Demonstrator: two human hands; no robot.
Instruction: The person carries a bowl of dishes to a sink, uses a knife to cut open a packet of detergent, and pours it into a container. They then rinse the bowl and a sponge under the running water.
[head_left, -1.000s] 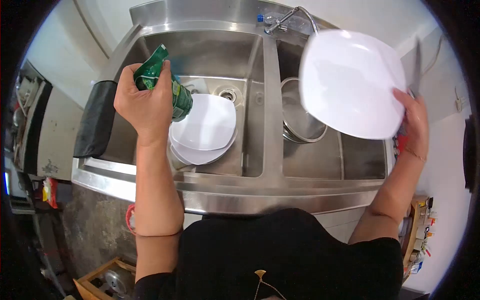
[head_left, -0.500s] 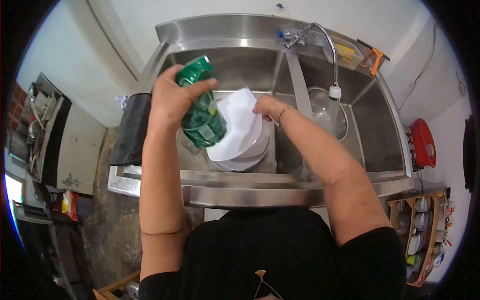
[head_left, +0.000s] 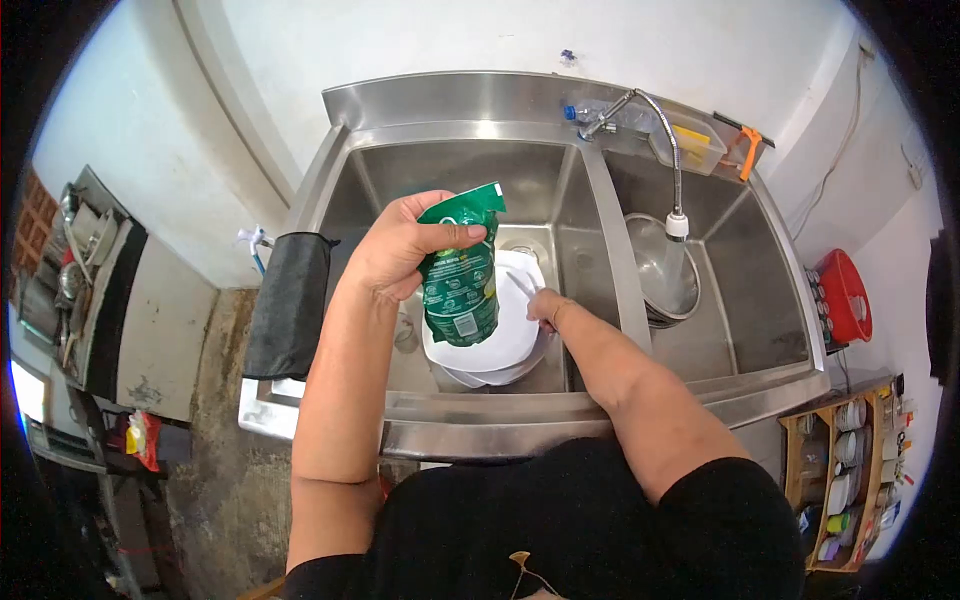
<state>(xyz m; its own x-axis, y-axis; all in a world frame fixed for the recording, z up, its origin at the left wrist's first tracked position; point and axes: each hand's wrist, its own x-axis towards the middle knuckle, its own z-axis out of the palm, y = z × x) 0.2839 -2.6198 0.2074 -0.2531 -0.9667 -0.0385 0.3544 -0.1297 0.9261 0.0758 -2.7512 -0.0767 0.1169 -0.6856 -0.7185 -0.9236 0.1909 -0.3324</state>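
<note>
Green pouch (head_left: pixel 460 270) — label unreadable — gripped by left hand (head_left: pixel 400 250); right hand (head_left: pixel 545 305) touches white plates (head_left: pixel 505 335), grip unclear.

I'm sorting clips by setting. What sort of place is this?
Probably a home kitchen's dishwashing corner: a stainless double sink with a faucet, stacked white plates in the left basin, and a dish rack at the left.

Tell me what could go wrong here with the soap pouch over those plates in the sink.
The left hand grips the green pouch by its top only, so it might slip or squirt too much onto the white plates. Those plates sit in a loose stack in the left basin, and the right hand pressing on their edge could shift or chip them, especially once soapy.
</note>
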